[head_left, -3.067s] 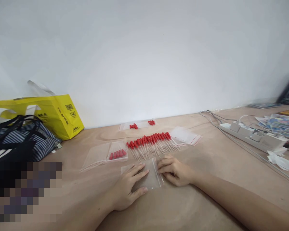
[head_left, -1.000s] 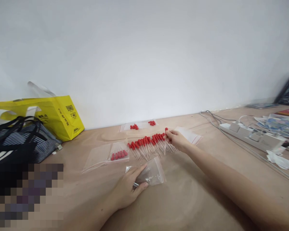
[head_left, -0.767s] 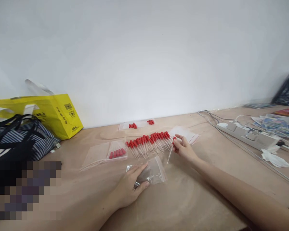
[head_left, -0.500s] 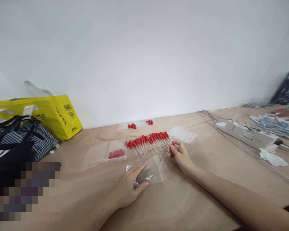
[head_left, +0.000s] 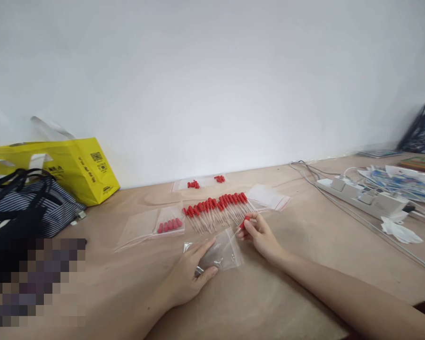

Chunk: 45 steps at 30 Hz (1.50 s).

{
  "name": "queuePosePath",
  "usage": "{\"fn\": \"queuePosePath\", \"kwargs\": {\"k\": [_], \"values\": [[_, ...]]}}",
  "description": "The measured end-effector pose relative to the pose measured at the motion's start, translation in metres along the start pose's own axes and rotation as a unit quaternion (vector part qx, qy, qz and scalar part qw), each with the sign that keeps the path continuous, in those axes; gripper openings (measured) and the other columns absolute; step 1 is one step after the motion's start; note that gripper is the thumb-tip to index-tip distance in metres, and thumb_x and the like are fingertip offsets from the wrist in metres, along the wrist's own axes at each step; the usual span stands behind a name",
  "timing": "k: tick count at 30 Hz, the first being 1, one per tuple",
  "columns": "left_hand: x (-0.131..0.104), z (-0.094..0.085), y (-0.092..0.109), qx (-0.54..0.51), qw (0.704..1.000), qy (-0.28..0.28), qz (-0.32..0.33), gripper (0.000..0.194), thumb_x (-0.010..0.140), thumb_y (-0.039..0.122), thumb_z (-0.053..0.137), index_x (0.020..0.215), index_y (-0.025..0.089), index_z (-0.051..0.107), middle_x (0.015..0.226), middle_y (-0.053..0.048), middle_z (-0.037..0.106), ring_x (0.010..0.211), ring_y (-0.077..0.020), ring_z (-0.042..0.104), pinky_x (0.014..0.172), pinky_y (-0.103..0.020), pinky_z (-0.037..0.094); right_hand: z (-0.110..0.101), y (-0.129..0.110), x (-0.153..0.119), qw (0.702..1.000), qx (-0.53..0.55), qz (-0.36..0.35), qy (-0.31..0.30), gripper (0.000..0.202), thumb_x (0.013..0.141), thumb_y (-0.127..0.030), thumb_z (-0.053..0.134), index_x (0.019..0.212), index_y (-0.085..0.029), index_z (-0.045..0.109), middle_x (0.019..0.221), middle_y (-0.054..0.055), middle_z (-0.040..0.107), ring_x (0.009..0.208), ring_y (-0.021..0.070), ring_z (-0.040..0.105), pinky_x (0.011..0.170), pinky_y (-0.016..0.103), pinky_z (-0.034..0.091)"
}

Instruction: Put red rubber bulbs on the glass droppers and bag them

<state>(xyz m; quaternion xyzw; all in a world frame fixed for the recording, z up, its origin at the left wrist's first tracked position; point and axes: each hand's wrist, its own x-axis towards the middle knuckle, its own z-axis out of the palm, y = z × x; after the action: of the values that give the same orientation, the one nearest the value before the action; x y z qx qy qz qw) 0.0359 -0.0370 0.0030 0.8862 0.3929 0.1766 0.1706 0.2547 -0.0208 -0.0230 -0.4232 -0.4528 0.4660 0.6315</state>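
My right hand [head_left: 257, 236] pinches a dropper [head_left: 245, 223] by its red rubber bulb. The thin clear tube of this dropper points down-left and reaches the mouth of a clear zip bag [head_left: 219, 255]. On the near side, my left hand [head_left: 193, 271] holds that bag against the table, fingers along its upper edge and thumb at the lower edge. Just beyond both hands, several droppers [head_left: 212, 212] lie side by side in a row, red bulbs away from me and tubes toward me.
Left of the row lies a zip bag [head_left: 136, 229] with several red bulbs showing. Another bag [head_left: 205, 183] with red-bulbed pieces lies by the wall, and one more [head_left: 267, 197] at right. A power strip [head_left: 361, 198] with cables stands right; a yellow bag [head_left: 88, 174] stands left.
My right hand has moved left and slightly down with the dropper, bringing its tube into line with the bag's mouth. My left hand keeps its place on the bag.
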Motion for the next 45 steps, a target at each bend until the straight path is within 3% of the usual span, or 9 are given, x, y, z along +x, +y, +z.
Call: {"fn": "queuePosePath", "kwargs": {"k": [6,12,17,22,26,31,35,39,45], "values": [[-0.001,0.002,-0.004,-0.013,1.000,0.000,0.007,0.050,0.079,0.033,0.047,0.127,0.027,0.033,0.127,-0.004,0.046,0.114,-0.0213,0.043,0.096,-0.040,0.036,0.001,-0.002,-0.007,0.976,-0.112,0.060,-0.174,0.036,0.063,-0.046,0.062,0.081,-0.017,0.051,0.068,-0.001,0.059,0.038,0.0039,0.041,0.033,0.016,0.029],[0.000,0.004,-0.009,-0.017,1.000,-0.004,0.008,0.052,0.079,0.037,0.047,0.128,0.027,0.031,0.128,-0.004,0.044,0.114,-0.0223,0.043,0.095,-0.041,0.037,0.002,-0.008,-0.002,0.927,-0.227,-0.020,-0.298,0.023,0.070,-0.037,0.058,0.077,-0.017,0.067,0.064,-0.001,0.062,0.052,0.0079,0.049,0.048,0.017,0.036],[-0.005,-0.002,-0.013,0.002,1.000,-0.004,0.025,0.054,0.079,0.040,0.047,0.129,0.028,0.030,0.130,-0.004,0.042,0.117,-0.0232,0.039,0.097,-0.043,0.034,0.007,-0.005,-0.001,0.923,-0.276,-0.046,-0.264,0.021,0.072,-0.032,0.054,0.074,-0.018,0.069,0.059,-0.003,0.059,0.050,0.0080,0.047,0.048,0.018,0.034],[-0.022,-0.010,-0.024,0.012,1.000,0.001,-0.004,0.048,0.078,0.040,0.049,0.124,0.029,0.039,0.123,-0.003,0.050,0.110,-0.0230,0.047,0.093,-0.040,0.039,-0.003,0.000,0.008,0.937,-0.232,0.069,-0.251,0.017,0.068,-0.025,0.052,0.072,-0.016,0.065,0.050,-0.004,0.054,0.039,0.0057,0.040,0.040,0.017,0.031],[-0.025,-0.016,-0.020,0.017,0.999,-0.014,-0.029,0.046,0.078,0.040,0.048,0.122,0.027,0.042,0.120,-0.003,0.053,0.107,-0.0224,0.050,0.091,-0.038,0.042,-0.005,-0.009,0.028,0.935,-0.327,0.023,-0.133,0.006,0.063,-0.017,0.052,0.064,-0.015,0.058,0.056,-0.002,0.056,0.045,0.0072,0.046,0.045,0.018,0.035],[-0.021,-0.018,-0.014,0.015,1.000,-0.017,-0.019,0.043,0.078,0.037,0.049,0.119,0.026,0.044,0.118,-0.004,0.054,0.105,-0.0219,0.051,0.090,-0.037,0.043,0.041,-0.021,0.046,0.866,-0.472,-0.107,-0.129,0.004,0.064,-0.017,0.054,0.067,-0.017,0.056,0.070,0.001,0.062,0.066,0.0118,0.055,0.061,0.021,0.039],[-0.022,-0.012,-0.022,0.013,1.000,-0.011,-0.005,0.043,0.079,0.038,0.048,0.120,0.026,0.043,0.120,-0.003,0.053,0.107,-0.0218,0.050,0.092,-0.037,0.042,0.094,-0.019,0.051,0.801,-0.581,-0.065,-0.127,0.018,0.067,-0.016,0.052,0.085,-0.016,0.056,0.085,0.007,0.063,0.081,0.0192,0.059,0.066,0.025,0.041],[-0.024,-0.007,-0.032,0.014,1.000,-0.012,0.011,0.046,0.079,0.039,0.047,0.123,0.028,0.039,0.123,-0.003,0.050,0.110,-0.0214,0.048,0.093,-0.038,0.040,0.122,-0.013,0.056,0.793,-0.599,-0.027,-0.110,0.030,0.067,-0.012,0.052,0.096,-0.010,0.053,0.092,0.016,0.061,0.086,0.0256,0.059,0.065,0.030,0.043],[-0.024,-0.007,-0.032,0.000,1.000,-0.012,0.013,0.045,0.079,0.037,0.048,0.122,0.028,0.040,0.123,-0.003,0.050,0.110,-0.0215,0.047,0.093,-0.038,0.040,0.131,-0.008,0.063,0.800,-0.592,-0.008,-0.096,0.038,0.068,-0.008,0.051,0.105,-0.005,0.046,0.096,0.020,0.059,0.090,0.0271,0.058,0.068,0.032,0.044]]}}
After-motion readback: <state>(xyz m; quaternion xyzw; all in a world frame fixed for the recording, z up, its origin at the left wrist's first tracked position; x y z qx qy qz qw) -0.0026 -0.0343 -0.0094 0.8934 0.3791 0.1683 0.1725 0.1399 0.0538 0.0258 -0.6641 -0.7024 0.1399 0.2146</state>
